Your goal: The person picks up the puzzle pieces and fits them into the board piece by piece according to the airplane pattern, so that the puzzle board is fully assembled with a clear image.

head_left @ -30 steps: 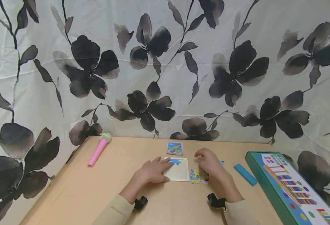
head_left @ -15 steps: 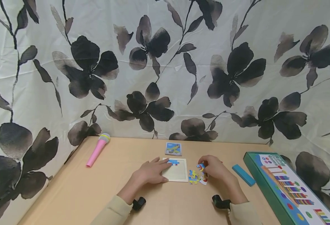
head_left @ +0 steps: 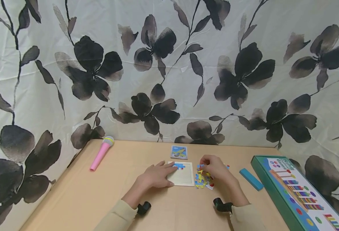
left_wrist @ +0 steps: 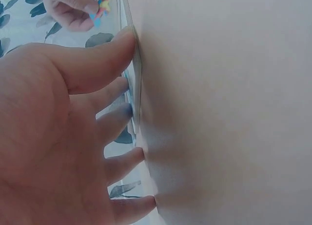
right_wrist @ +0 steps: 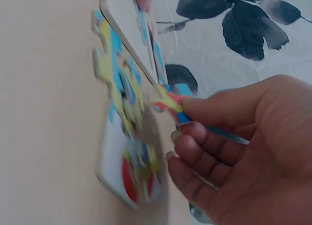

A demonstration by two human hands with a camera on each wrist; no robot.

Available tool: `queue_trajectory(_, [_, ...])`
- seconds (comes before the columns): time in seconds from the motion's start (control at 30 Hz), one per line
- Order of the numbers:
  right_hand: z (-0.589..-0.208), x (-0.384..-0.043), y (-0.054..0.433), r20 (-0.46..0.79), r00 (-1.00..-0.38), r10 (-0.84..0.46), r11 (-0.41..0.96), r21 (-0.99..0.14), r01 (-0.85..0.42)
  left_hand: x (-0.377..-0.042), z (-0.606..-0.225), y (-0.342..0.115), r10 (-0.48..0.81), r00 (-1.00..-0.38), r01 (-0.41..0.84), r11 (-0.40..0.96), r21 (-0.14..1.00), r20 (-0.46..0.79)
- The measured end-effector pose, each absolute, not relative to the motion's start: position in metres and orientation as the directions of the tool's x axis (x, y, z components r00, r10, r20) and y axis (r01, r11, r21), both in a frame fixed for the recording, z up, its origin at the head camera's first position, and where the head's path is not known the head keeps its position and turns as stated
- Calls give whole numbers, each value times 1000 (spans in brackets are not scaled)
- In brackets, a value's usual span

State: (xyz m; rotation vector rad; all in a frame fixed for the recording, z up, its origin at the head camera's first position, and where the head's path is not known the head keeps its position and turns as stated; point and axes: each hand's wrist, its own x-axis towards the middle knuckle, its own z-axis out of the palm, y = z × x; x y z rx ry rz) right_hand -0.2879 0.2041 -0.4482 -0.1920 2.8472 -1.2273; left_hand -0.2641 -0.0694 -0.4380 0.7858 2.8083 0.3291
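Note:
A pale puzzle tray (head_left: 183,180) lies on the table with a few blue joined puzzle pieces (head_left: 180,166) along its top left. My left hand (head_left: 157,176) rests at the tray's left side, fingers spread; in the left wrist view its thumb (left_wrist: 105,64) touches the tray edge. My right hand (head_left: 217,169) pinches a red, yellow and blue jigsaw piece (right_wrist: 170,102) between thumb and forefinger, raised just right of the tray. Below it lies a heap of loose jigsaw pieces (head_left: 200,181), partly on a white board (right_wrist: 111,159).
A small picture tile with a yellow shape on blue (head_left: 179,152) lies behind the tray. Toward the right are a blue bar (head_left: 251,179) and a large green box (head_left: 299,192). A pink toy microphone (head_left: 101,154) lies at the back left. A floral curtain hangs behind the table.
My right hand has shifted from over the heap, first back to the right, then left toward the tray, with the jigsaw piece in its fingertips. My left hand has stayed on the tray.

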Motion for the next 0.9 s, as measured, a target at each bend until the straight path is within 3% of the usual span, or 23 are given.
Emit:
queue_trajectory(0.33, [-459, -297, 170, 80, -990, -115, 584, -801, -132, -266, -440, -70, 527, -836, 485, 839, 246, -152])
queue_trajectory(0.9, [-461, -301, 134, 53, -999, 4, 709, -704, -35, -266, -436, -70, 528, -834, 484, 839, 250, -160])
